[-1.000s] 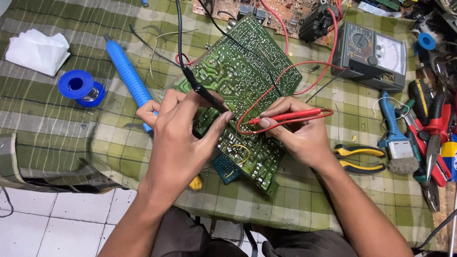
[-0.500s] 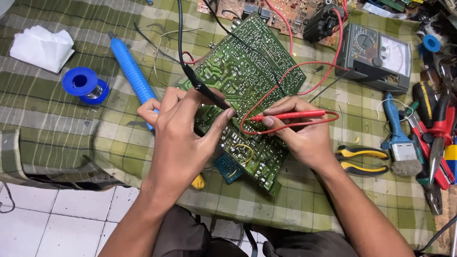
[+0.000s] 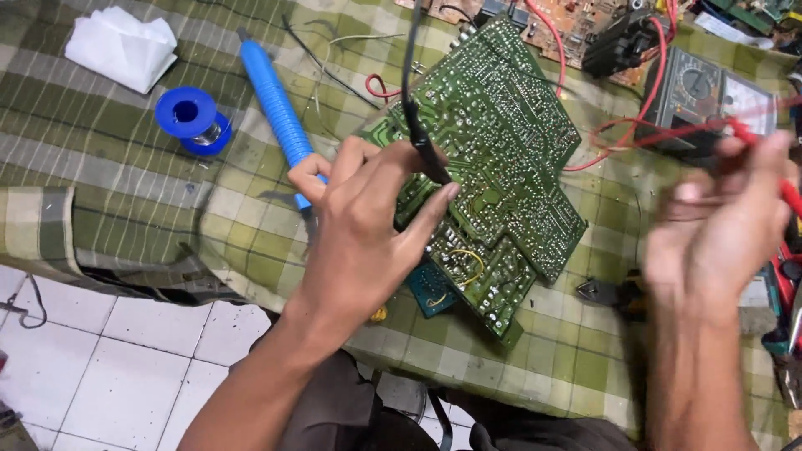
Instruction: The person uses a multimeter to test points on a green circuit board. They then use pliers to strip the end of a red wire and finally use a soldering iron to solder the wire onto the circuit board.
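The right hand (image 3: 718, 225) has lifted off the green circuit board (image 3: 493, 167) and swung out to the right, blurred, its fingers closed on the red probe (image 3: 743, 129) above the multimeter (image 3: 718, 100). The left hand (image 3: 368, 225) stays on the board, pinching the black probe (image 3: 422, 142) tip-down against it. The board lies on the checked cloth (image 3: 100, 159) covering the table, beside a blue soldering iron (image 3: 276, 104).

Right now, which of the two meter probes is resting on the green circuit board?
The black probe, pinched in the left hand, with its tip on the green circuit board. The red probe is lifted off to the right in the blurred right hand.
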